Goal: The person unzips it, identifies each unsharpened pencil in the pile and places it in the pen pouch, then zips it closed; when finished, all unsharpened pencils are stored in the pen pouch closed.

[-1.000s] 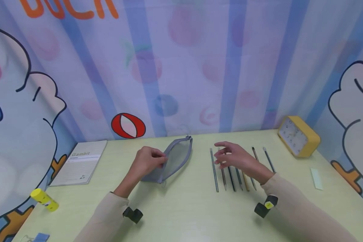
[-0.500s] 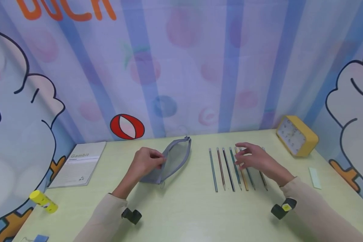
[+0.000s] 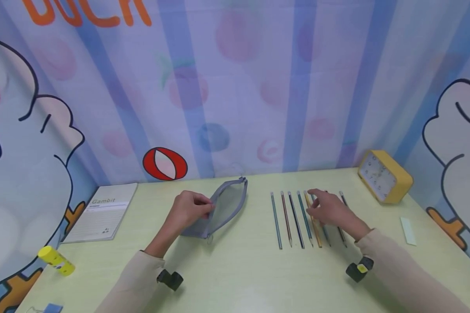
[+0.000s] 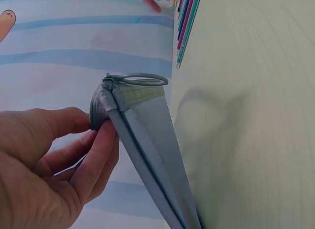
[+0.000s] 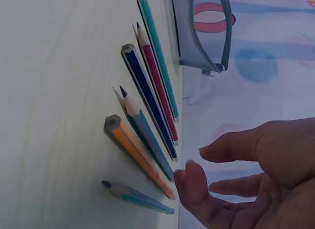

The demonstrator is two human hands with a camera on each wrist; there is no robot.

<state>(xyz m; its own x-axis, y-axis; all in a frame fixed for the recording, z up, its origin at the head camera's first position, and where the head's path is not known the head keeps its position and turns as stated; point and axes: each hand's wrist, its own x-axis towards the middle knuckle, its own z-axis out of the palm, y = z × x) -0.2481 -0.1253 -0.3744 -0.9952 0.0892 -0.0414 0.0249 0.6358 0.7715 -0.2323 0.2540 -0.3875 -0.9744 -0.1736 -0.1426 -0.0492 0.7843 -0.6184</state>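
My left hand [image 3: 189, 211] pinches one side of the rim of a grey zipped pouch [image 3: 229, 202], whose mouth gapes. In the left wrist view, thumb and fingers meet at the pouch's zip end [image 4: 108, 98]. My right hand [image 3: 329, 211] hovers over the right part of a row of several pencils, with thumb and fingers apart and nothing between them. Its fingertips [image 5: 189, 177] are close to the far ends of a yellow pencil [image 5: 142, 157] and a blue-green pencil [image 5: 138, 198]. Leftward lie a green pencil [image 3: 304, 217], a dark blue pencil [image 3: 295, 219], a red pencil [image 3: 286, 217] and a teal pencil [image 3: 276, 219].
Right of the pencils are a yellow alarm clock [image 3: 385, 176] and a pale green strip [image 3: 408, 231]. On the left lie a notepad [image 3: 102, 213], a yellow tube [image 3: 56, 261] and a blue item [image 3: 53, 308] at the front edge. A printed curtain [image 3: 239, 87] backs the table.
My right hand has moved right across the pencils, then slightly back left, its fingers drawing closer together. The left hand stays on the pouch.
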